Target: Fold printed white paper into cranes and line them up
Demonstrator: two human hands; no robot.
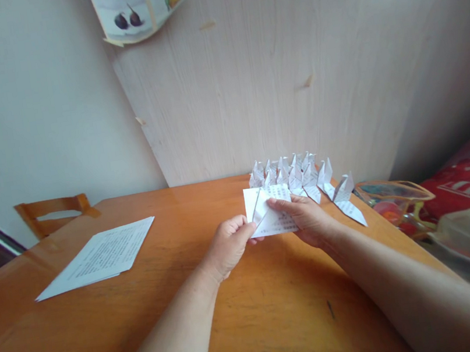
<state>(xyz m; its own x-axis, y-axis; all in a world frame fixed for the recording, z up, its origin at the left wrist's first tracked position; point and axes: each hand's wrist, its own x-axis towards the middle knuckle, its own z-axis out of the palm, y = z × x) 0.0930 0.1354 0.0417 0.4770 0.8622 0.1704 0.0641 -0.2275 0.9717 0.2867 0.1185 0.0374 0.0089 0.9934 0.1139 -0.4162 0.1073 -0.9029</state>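
Note:
A partly folded sheet of printed white paper [272,209] is held just above the orange wooden table [147,295]. My left hand [227,244] pinches its lower left edge with closed fingers. My right hand [307,218] lies on the sheet's right side, fingers pressed along a fold. Right behind the sheet stands a row of several folded paper cranes [301,175], running toward the right.
A stack of printed sheets [99,257] lies on the table's left part. A wooden chair back [52,212] stands behind the table at left. Clear plastic containers [390,194] and a red bag [461,183] sit off the right edge. A wood-grain panel [267,65] rises behind.

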